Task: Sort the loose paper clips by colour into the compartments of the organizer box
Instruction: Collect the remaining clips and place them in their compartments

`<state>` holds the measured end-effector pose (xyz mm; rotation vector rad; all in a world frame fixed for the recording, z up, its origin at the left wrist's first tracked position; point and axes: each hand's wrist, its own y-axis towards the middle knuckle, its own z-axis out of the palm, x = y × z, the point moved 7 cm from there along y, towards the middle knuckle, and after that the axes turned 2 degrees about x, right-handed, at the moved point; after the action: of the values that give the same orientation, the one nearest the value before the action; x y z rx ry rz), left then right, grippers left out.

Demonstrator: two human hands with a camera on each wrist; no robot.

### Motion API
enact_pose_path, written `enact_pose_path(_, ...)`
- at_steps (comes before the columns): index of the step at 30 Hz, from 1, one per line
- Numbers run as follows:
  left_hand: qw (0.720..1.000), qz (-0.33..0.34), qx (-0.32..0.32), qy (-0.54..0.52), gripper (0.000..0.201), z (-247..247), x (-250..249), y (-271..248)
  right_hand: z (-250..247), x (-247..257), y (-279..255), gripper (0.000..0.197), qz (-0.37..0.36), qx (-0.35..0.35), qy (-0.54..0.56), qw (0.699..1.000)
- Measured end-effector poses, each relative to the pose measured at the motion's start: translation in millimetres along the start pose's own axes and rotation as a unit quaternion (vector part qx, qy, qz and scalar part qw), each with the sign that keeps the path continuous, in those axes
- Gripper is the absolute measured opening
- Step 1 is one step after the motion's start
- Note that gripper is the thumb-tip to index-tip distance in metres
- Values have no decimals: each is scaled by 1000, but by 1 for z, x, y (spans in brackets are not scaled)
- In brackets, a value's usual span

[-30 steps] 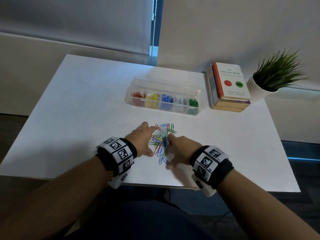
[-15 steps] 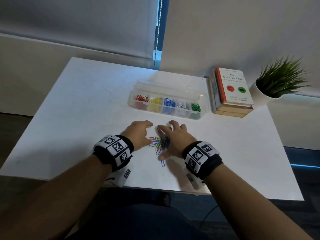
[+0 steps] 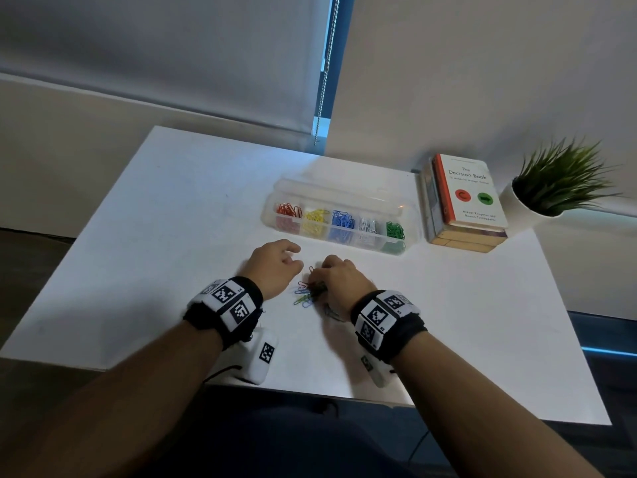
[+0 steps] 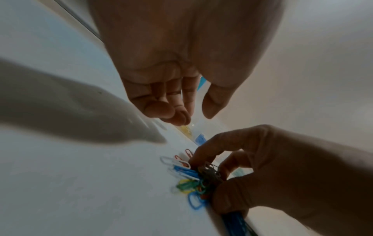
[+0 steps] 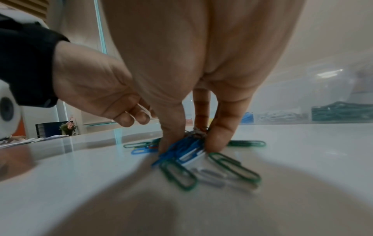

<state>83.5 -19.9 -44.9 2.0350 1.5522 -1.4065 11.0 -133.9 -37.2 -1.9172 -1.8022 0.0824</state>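
Pinching the paper clips (image 5: 187, 153) together, right hand (image 3: 339, 282) on table (image 3: 155, 236).

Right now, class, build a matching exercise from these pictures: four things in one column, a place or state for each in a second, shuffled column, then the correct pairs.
Things:
1. red paper clips
2. green paper clips
3. The Decision Book
4. right hand

Places or states:
A. on top of a book stack
B. leftmost compartment of the organizer box
C. pinching clips from the loose pile
D. rightmost compartment

Pairs: 1-B, 2-D, 3-A, 4-C
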Motion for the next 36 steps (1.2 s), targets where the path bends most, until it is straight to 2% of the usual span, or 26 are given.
enact_pose_path(5,999,-1,7,-34,21,0,5,7,-6,-1,5,26,8,-3,27,1000)
enact_pose_path(9,998,3,6,-69,7,1,-1,7,-11,-1,8,26,16,6,19,1000)
enact_pose_path(12,994,11,7,-109,15,4,-10,8,-15,-1,9,25,23,3,11,1000)
enact_pose_path(16,980,-15,28,-196,25,9,-16,7,-24,-8,8,19,49,-6,24,999)
enact_pose_path(21,943,-74,33,-323,30,14,-12,6,-54,-12,-2,16,84,-64,147,983)
enact_pose_path(23,912,-94,67,-393,35,22,-18,2,-71,1,-7,13,54,-97,179,977)
enact_pose_path(24,884,-102,93,-446,38,27,-23,-1,-79,10,-9,12,37,-108,190,975)
enact_pose_path(26,811,-120,145,-553,38,35,-33,-8,-88,31,-11,17,13,-109,208,972)
enact_pose_path(27,777,-132,158,-595,36,36,-36,-11,-89,41,-11,19,1,-101,203,974)
enact_pose_path(29,727,-150,160,-651,27,37,-37,-11,-90,55,-9,22,-18,-82,167,982)
enact_pose_path(32,695,-141,148,-690,31,30,-36,-11,-99,57,-10,18,-27,-94,152,984)
enact_pose_path(36,680,-108,170,-705,26,19,-32,-12,-119,26,-15,8,4,-200,157,967)
